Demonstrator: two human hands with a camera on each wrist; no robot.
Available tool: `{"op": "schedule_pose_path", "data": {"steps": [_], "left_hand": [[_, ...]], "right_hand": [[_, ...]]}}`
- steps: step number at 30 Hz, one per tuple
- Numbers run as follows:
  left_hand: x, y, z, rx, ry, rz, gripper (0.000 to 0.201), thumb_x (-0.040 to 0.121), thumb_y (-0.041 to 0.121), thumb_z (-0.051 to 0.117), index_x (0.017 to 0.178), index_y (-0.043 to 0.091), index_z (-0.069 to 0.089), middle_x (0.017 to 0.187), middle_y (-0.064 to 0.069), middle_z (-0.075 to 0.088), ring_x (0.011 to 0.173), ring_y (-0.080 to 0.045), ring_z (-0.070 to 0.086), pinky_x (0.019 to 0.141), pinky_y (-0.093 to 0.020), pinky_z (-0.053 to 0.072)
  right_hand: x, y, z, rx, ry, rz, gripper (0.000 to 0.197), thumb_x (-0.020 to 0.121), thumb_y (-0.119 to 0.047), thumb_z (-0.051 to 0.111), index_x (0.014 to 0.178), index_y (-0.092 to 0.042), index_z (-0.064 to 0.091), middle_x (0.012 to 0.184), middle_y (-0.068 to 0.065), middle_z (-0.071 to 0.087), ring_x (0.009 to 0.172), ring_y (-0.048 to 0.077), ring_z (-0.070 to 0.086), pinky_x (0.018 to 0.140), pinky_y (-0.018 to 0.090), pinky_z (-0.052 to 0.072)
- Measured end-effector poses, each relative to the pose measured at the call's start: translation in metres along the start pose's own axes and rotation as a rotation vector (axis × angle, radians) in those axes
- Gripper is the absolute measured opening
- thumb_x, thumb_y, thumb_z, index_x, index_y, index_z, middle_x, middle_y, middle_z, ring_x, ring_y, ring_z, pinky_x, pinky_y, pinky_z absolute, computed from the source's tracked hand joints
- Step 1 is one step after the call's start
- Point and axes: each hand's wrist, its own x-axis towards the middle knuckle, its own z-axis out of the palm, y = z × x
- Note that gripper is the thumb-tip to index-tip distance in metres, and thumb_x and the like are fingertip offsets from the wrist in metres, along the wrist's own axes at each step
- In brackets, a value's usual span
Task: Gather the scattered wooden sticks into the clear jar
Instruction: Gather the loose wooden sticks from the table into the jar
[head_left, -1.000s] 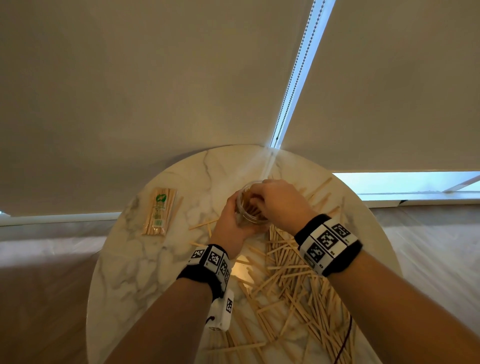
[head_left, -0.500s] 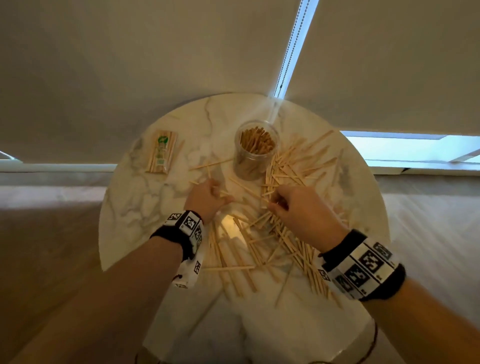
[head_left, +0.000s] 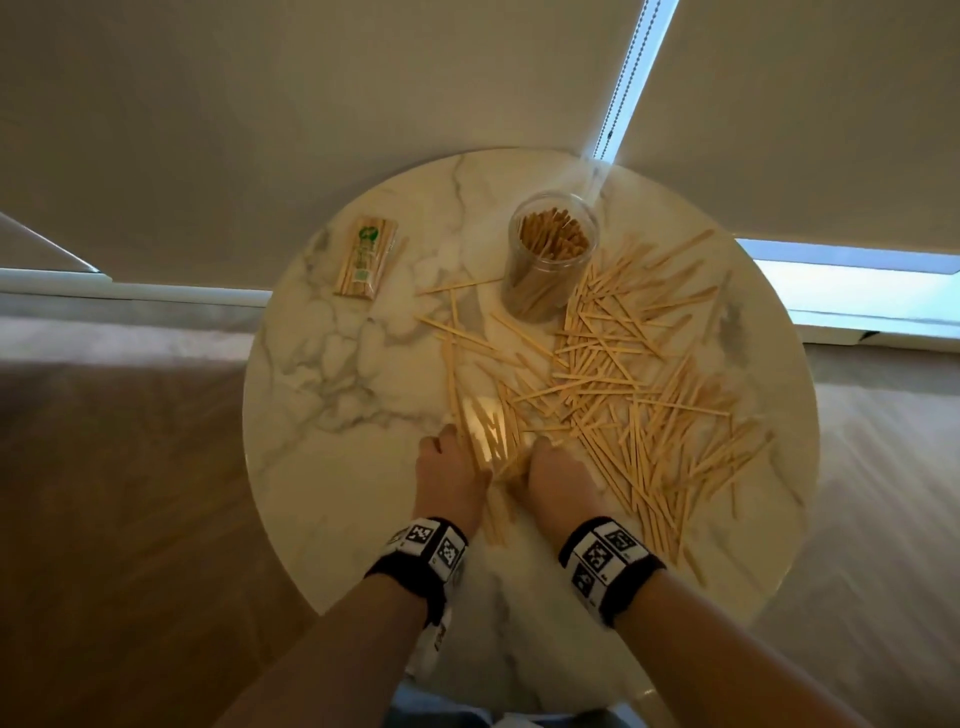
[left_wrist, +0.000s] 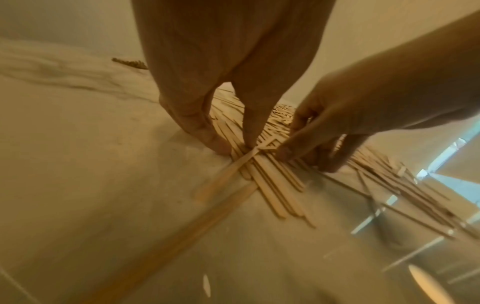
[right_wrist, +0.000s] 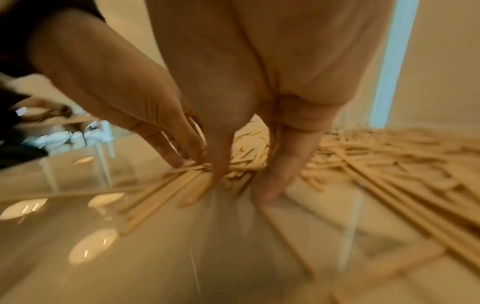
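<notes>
The clear jar (head_left: 553, 254) stands upright at the back of the round marble table (head_left: 337, 395), partly filled with sticks. Wooden sticks (head_left: 623, 374) lie scattered in front of it and to its right. Both hands are down at the near end of the pile. My left hand (head_left: 449, 462) pinches a small bunch of sticks (left_wrist: 262, 174) between thumb and forefinger, flat on the table. My right hand (head_left: 550, 467) meets it from the right, thumb and curled fingers (left_wrist: 319, 152) closing on the same bunch (right_wrist: 197, 185).
A wrapped packet of sticks (head_left: 366, 257) lies at the table's back left. The left half of the tabletop holds only bare marble. The table's near edge is just behind my wrists. Roller blinds with a bead chain (head_left: 618, 98) hang behind the table.
Both hands left the jar, drew back across the pile toward me, and now close together on a bunch at the near side. The jar stands alone.
</notes>
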Motion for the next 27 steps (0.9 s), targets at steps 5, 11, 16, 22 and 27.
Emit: {"op": "schedule_pose_path", "data": {"steps": [5,11,16,22,27], "left_hand": [[0.007,0.01,0.0,-0.198,0.042,-0.087,0.043,0.1,0.014,0.052,0.143,0.008,0.048,0.134,-0.015,0.053,0.117,-0.028,0.057,0.088,-0.022,0.038],[0.041,0.012,-0.021,-0.28,0.199,-0.149,0.042,0.102,0.032,0.053,0.135,0.005,0.057,0.124,-0.011,0.064,0.114,-0.028,0.061,0.092,-0.031,0.043],[0.066,0.031,-0.017,-0.131,0.018,-0.043,0.045,0.096,0.033,0.066,0.13,0.007,0.054,0.126,-0.014,0.057,0.113,-0.032,0.06,0.096,-0.041,0.049],[0.055,0.037,0.001,-0.258,-0.016,-0.084,0.034,0.096,0.019,0.06,0.129,0.008,0.059,0.123,-0.014,0.063,0.111,-0.031,0.063,0.092,-0.037,0.05],[0.058,0.032,0.001,-0.406,-0.032,-0.198,0.035,0.094,0.013,0.062,0.129,0.011,0.063,0.119,-0.008,0.07,0.113,-0.027,0.064,0.098,-0.037,0.051]], "right_hand": [[0.01,-0.008,-0.005,0.122,0.04,-0.05,0.02,0.1,-0.018,0.047,0.115,-0.013,0.059,0.111,0.009,0.064,0.098,0.026,0.061,0.08,0.032,0.048],[0.015,-0.004,-0.017,0.187,0.11,0.08,0.034,0.099,-0.039,0.054,0.121,-0.013,0.06,0.117,0.01,0.06,0.101,0.026,0.06,0.086,0.034,0.051],[0.03,-0.018,-0.013,0.189,0.129,0.031,0.038,0.095,-0.03,0.061,0.124,-0.006,0.054,0.125,0.014,0.057,0.109,0.03,0.058,0.089,0.036,0.048],[0.032,-0.028,-0.014,0.51,0.193,0.101,0.019,0.096,-0.013,0.052,0.114,-0.014,0.057,0.099,0.004,0.068,0.088,0.023,0.065,0.075,0.035,0.053],[0.04,-0.025,-0.019,0.6,0.142,0.175,0.032,0.096,-0.016,0.054,0.126,-0.012,0.064,0.11,0.009,0.071,0.101,0.024,0.066,0.084,0.029,0.051]]}}
